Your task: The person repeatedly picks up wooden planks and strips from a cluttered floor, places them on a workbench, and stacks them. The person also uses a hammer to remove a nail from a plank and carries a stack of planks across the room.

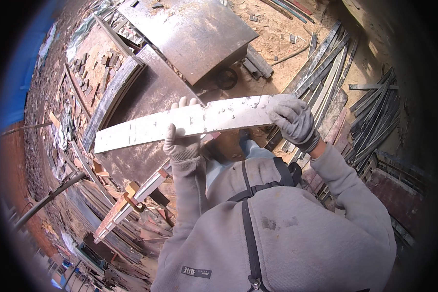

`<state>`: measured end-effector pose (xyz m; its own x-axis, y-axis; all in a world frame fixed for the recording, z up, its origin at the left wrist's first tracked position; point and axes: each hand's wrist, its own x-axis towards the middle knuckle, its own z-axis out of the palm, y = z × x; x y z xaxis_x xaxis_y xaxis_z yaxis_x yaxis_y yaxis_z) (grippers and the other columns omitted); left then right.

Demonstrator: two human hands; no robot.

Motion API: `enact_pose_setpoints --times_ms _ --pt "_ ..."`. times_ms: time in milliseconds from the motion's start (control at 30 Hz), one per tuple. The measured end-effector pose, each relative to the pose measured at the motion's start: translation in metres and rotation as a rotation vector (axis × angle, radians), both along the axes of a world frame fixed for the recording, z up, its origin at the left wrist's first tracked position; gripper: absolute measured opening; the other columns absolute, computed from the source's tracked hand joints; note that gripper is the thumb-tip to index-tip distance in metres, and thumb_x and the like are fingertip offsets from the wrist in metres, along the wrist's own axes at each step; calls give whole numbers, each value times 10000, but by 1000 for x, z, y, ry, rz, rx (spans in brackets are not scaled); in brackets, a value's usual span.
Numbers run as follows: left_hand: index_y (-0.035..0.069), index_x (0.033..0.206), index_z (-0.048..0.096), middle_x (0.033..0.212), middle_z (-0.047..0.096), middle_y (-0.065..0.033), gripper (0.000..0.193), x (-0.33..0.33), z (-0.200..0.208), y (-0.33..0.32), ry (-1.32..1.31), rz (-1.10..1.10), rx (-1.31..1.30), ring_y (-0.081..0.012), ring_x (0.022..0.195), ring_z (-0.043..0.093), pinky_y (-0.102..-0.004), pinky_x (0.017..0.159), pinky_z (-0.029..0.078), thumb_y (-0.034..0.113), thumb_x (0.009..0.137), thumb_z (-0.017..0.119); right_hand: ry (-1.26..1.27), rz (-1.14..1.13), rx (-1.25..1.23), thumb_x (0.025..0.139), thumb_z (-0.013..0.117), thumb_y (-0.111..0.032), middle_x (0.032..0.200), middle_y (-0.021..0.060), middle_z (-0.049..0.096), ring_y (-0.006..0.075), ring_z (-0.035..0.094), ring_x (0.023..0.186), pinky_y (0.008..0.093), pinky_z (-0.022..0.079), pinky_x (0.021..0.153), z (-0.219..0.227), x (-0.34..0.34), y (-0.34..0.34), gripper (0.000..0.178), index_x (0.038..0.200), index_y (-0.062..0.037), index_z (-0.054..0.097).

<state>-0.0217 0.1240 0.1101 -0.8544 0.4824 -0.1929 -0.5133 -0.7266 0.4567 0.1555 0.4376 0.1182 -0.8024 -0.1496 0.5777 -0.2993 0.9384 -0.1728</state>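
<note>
A long white board (pixel 233 113) with scuffs and dark marks is held across my front, over a metal machine table. My left hand (pixel 182 138), in a grey-white work glove, grips it left of its middle. The thumb lies on the near face, and the other fingertips show past the far edge. At the board's right end my right hand (pixel 295 122), gloved too, is wrapped over the end. The board's left end reaches over the lower metal tabletop (pixel 153 90), close to dark-edged boards (pixel 113 100) stacked there.
Beyond stands a higher metal tabletop (pixel 194 36) with a dark handwheel (pixel 226 78) below its edge. Long dark wood strips (pixel 326 68) lie at right, with another strip pile (pixel 377 112) farther out. A rail with a yellow block (pixel 131 194) juts out near left, among scrap wood.
</note>
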Motion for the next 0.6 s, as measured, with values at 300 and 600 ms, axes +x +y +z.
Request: enact_pose_setpoints --times_ms 300,600 --pt "-2 1630 403 1595 543 -161 700 47 -76 -91 -221 259 -168 -226 1379 589 -436 1200 481 -35 995 696 -402 -155 -643 741 772 -42 1762 234 266 364 419 1544 464 356 1285 -32 -38 -1 1017 1681 -46 383" --pt "14 1233 707 1151 759 -108 240 45 -127 -119 -437 278 -50 -259 1088 735 -486 1005 623 139 1033 752 -833 -242 -1468 1075 734 -233 1055 -16 718 45 636 899 199 520 784 -56 -100 -5 278 1262 -29 702"
